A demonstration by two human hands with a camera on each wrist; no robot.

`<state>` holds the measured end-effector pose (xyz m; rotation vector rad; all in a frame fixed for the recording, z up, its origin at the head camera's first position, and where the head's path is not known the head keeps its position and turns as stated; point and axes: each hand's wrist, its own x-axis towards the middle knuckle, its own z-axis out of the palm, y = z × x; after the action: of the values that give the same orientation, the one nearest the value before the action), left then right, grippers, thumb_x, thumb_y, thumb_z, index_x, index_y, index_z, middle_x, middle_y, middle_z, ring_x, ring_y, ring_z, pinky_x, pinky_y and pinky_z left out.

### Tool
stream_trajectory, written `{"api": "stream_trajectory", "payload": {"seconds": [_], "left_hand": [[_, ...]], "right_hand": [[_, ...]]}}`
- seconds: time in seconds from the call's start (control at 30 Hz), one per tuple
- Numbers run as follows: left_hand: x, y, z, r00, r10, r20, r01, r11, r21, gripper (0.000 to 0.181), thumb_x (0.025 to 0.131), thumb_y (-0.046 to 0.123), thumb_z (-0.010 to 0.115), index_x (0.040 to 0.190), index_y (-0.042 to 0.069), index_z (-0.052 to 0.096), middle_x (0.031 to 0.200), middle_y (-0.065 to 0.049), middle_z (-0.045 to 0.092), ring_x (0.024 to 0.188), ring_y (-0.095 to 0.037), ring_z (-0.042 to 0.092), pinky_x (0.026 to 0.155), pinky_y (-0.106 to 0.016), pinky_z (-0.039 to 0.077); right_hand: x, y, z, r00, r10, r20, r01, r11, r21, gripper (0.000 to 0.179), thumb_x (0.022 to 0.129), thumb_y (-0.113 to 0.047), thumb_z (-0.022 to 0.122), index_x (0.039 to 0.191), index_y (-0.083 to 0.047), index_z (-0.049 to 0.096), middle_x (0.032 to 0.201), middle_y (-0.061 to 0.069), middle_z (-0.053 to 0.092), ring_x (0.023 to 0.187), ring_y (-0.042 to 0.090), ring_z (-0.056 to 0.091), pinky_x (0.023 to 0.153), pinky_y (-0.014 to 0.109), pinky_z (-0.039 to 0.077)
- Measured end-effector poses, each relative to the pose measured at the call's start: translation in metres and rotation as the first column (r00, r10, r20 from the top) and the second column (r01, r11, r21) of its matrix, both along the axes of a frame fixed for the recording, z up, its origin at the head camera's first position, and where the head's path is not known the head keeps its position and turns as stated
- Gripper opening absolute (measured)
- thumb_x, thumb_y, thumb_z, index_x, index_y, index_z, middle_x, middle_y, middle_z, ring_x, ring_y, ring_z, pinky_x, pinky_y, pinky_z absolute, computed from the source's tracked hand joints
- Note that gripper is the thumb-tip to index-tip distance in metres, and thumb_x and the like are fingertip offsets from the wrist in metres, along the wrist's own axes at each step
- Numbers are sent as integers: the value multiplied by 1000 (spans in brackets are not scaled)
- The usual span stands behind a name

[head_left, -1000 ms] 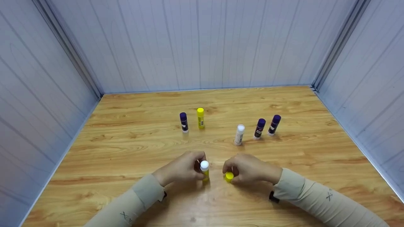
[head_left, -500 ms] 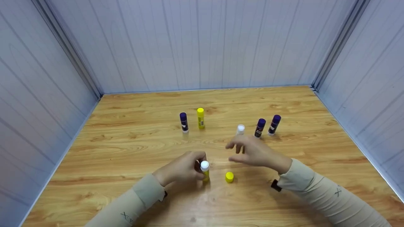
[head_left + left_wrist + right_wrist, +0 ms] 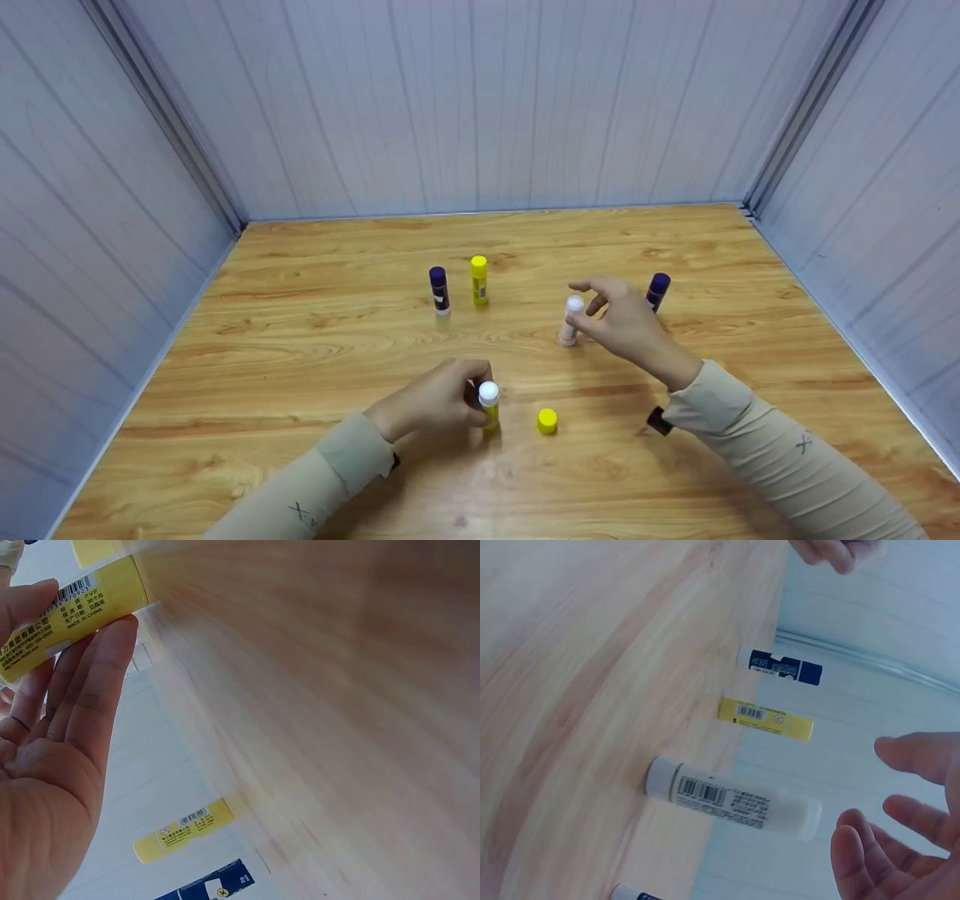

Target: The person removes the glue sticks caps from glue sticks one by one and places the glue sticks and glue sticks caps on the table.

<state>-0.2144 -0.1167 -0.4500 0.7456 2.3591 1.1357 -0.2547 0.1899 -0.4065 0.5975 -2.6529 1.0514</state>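
Setting: pale panelled wall [image 3: 480,112] behind a wood-grain tabletop [image 3: 330,300]; entries run left to right in the head view

Left hand [image 3: 431,403]: thumb and fingers pinched round the barrel of the white-topped yellow stick

Dark stick [image 3: 440,292]: upright, farther back, capped in purple

Far yellow stick [image 3: 479,281]: upright, just beside the dark stick

White-topped yellow stick [image 3: 490,411]: upright, in the left hand; judged light and stiff, its smooth printed barrel possibly a little slippery; best held mid-barrel, clear of the white end, which may be soft if it is exposed glue

Yellow cap [image 3: 547,421]: on the tabletop, right of the held stick; judged light and apt to roll if tipped, best pinched by its sides

White stick [image 3: 733,799]: upright; judged light, rigid, easily toppled; steady it low, grip the top by its sides

Right hand [image 3: 622,322]: fingers parted about the white stick's top, apart from it in the right wrist view

Right dark stick [image 3: 658,289]: lower end hidden by the right hand

Unclear: whether the held stick's base meets the tabletop; another stick [image 3: 634,892], cut off in the right wrist view, identity uncertain
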Motion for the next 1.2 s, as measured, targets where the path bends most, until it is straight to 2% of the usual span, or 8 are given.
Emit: {"api": "stream_trajectory", "payload": {"seconds": [0.23, 0.4, 0.57, 0.77, 1.0, 1.2], "left_hand": [[1, 0, -2, 998, -22, -53, 23, 999, 26, 23, 89, 0, 81, 97, 12, 64, 105, 2, 71, 94, -14, 67, 84, -28, 59], [0, 0, -1, 999, -15, -42, 16, 1000, 18, 23, 89, 1, 82, 99, 13, 65, 105, 2, 70, 95, -16, 68, 86, -31, 60], [-1, 1, -2, 1000, -13, -22, 14, 1000, 14, 24, 89, 1, 82, 99, 13, 65, 107, 2, 71, 99, -16, 69, 92, -35, 62], [-1, 1, -3, 1000, -21, -13, 21, 999, 35, 25, 89, 1, 83, 100, 13, 64, 110, 1, 72, 105, -19, 72, 96, -38, 64], [0, 0, -4, 1000, -14, 0, 14, 999, 36, 24, 90, 2, 82, 104, 12, 65, 112, 1, 72, 107, -21, 71, 96, -38, 64], [-1, -3, -4, 999, -39, 12, 38, 998, 56, 29, 90, 3, 84, 112, 10, 65, 115, -1, 71, 107, -20, 71, 96, -34, 64]], "right_hand": [[-10, 0, -10, 991, -72, 109, 69, 997, 31, 51, 97, -9, 82, 144, 4, 65, 137, 27, 67, 92, 30, 71, 67, 31, 57], [-16, -3, -15, 983, -81, 164, 76, 997, 33, 53, 100, -8, 78, 147, 6, 60, 134, 25, 68, 88, 27, 71, 66, 27, 56], [-21, -4, -19, 974, -90, 208, 84, 996, 41, 51, 103, -10, 74, 148, 8, 58, 129, 23, 71, 92, 28, 73, 72, 33, 60], [-22, -5, -22, 972, -90, 216, 85, 996, 33, 43, 104, -9, 72, 142, 8, 63, 125, 22, 74, 98, 32, 74, 79, 41, 63], [-23, -5, -24, 977, -81, 198, 80, 997, 10, 35, 103, -7, 72, 134, 8, 66, 120, 23, 75, 99, 33, 75, 81, 40, 63], [-24, -5, -24, 980, -80, 181, 80, 997, 8, 32, 103, -6, 72, 132, 8, 68, 117, 23, 76, 99, 33, 74, 80, 39, 61]]}}
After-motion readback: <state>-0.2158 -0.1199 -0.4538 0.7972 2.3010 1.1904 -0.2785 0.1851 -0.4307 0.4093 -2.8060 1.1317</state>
